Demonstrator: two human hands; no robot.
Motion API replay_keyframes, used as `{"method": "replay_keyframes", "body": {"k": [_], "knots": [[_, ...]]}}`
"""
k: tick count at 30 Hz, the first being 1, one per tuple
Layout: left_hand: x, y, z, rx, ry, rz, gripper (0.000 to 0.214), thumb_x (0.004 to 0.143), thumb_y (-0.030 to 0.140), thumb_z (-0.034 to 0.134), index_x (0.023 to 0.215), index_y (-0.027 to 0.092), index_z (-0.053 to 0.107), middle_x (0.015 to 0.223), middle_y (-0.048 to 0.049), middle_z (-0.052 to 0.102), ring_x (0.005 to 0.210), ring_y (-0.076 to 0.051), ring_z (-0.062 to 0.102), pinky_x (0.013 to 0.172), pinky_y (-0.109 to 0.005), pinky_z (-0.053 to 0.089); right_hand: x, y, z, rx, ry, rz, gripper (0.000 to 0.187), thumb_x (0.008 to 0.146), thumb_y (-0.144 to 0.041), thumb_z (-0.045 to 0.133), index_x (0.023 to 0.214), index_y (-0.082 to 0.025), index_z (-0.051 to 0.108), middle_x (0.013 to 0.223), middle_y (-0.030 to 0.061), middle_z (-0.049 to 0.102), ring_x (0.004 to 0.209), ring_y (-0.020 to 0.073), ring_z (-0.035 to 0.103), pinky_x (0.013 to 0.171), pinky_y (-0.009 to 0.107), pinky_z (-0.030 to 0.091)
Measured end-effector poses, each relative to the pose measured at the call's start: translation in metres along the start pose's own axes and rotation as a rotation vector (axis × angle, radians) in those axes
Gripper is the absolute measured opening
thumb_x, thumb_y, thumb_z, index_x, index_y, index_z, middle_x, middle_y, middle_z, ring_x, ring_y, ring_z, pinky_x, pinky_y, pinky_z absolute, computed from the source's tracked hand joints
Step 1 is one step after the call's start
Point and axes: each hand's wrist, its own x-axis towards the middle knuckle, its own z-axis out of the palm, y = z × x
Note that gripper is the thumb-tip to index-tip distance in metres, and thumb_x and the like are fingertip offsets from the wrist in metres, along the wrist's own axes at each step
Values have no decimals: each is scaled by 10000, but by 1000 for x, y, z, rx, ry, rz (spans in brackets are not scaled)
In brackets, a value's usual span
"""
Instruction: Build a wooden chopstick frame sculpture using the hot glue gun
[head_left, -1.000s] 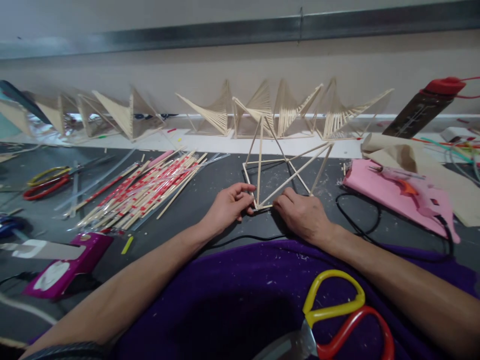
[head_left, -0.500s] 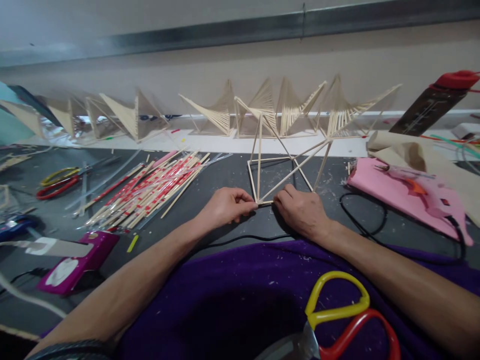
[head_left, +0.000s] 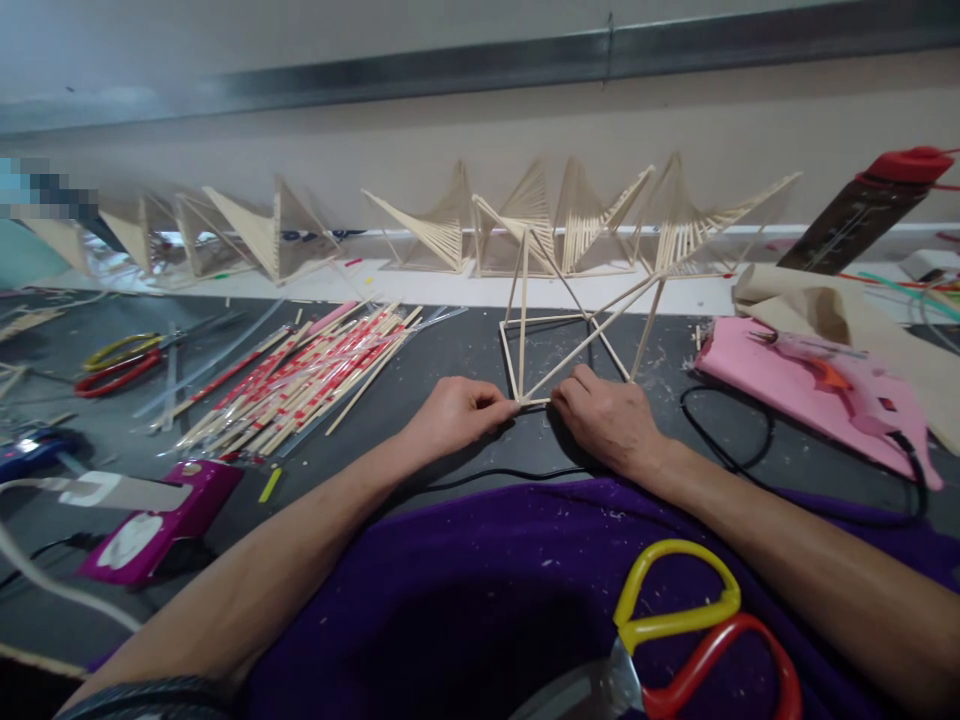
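A frame of thin wooden sticks (head_left: 523, 325) stands on the dark grey table, with upright and slanting sticks rising from its base. At its near left corner, the thumb and fingers of my left hand (head_left: 459, 418) pinch the joint. My right hand (head_left: 606, 412) has its fingers curled over the front base stick, a little right of that corner; its fingertips are partly hidden. Only a short length of the front stick shows between the hands. Scissors (head_left: 679, 630) with yellow and red handles lie on the purple cloth (head_left: 465, 590) in front of me.
Several finished stick models (head_left: 431, 235) line the wall. At left are bundled sticks in plastic (head_left: 300, 380), another pair of scissors (head_left: 120, 370) and a magenta power strip (head_left: 172, 520). A pink glue gun (head_left: 847, 390) rests on pink material (head_left: 731, 355) at right, near a bottle (head_left: 847, 215).
The whole view has shifted slightly. Both hands keep the same places on the stick frame.
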Motion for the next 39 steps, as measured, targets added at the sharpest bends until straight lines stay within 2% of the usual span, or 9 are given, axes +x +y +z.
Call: {"method": "replay_keyframes", "body": {"k": [3, 7, 10, 15, 21, 26, 28, 32, 39], "knots": [[7, -10, -5, -47, 57, -2, 402, 885, 475, 483, 822, 155, 720, 615, -19, 644, 466, -96, 520, 509, -216, 388, -2, 2, -1, -9, 27, -22, 263, 933, -194, 401, 856, -168, 651, 838, 51, 633, 603, 118, 504, 518, 297, 157], [24, -27, -6, 89, 215, 198, 350, 836, 281, 583, 1169, 203, 659, 803, -12, 680, 639, -109, 574, 632, -231, 442, -6, 6, -5, -14, 56, -57, 262, 932, -182, 404, 867, -178, 658, 824, 44, 626, 623, 120, 495, 527, 292, 175], [35, -32, -1, 359, 287, 369, 317, 817, 219, 610, 1123, 248, 687, 960, -31, 659, 793, -128, 595, 697, -248, 447, -8, 8, -7, -24, 69, -61, 277, 947, -198, 394, 866, -184, 658, 816, 37, 620, 618, 118, 484, 530, 293, 186], [46, -29, 3, 600, 303, 549, 211, 902, 322, 540, 1000, 277, 721, 1124, -21, 639, 849, -113, 618, 628, -207, 412, -10, 15, -10, -52, 31, -78, 297, 971, -255, 380, 893, -180, 657, 826, 36, 618, 615, 122, 502, 528, 292, 213], [49, -24, 5, 607, 306, 636, 229, 923, 291, 506, 1023, 267, 711, 1131, -20, 673, 881, -124, 641, 594, -205, 393, -49, 35, -70, 176, -91, -84, 233, 947, -318, 475, 1056, -175, 622, 1007, 77, 642, 708, 133, 580, 608, 265, 386], [49, -22, 8, 603, 316, 661, 256, 930, 324, 498, 1026, 241, 721, 1129, -47, 680, 882, -144, 646, 590, -227, 409, -111, 21, -119, 411, -441, -316, 230, 935, -283, 502, 1124, -210, 610, 1081, 85, 638, 915, 158, 602, 770, 274, 468], [49, -22, 9, 601, 333, 674, 255, 928, 325, 501, 1020, 236, 721, 1123, -48, 683, 869, -145, 648, 580, -228, 410, -131, 10, -118, 364, -514, -340, 288, 917, -260, 513, 1193, -227, 591, 1133, 84, 636, 965, 187, 598, 826, 328, 469], [49, -21, 10, 606, 377, 711, 240, 918, 329, 518, 1008, 237, 721, 1105, -36, 692, 824, -137, 651, 546, -224, 396, -149, -4, -104, 291, -474, -370, 401, 867, -173, 513, 1266, -195, 549, 1161, 96, 622, 998, 232, 578, 892, 404, 449], [43, -20, 11, 625, 369, 705, 253, 937, 328, 494, 1009, 230, 715, 1096, -41, 686, 804, -120, 635, 530, -216, 387, -140, -4, -104, 345, -537, -324, 265, 844, -72, 456, 1036, -191, 594, 949, 65, 617, 858, 217, 563, 816, 394, 471]]}}
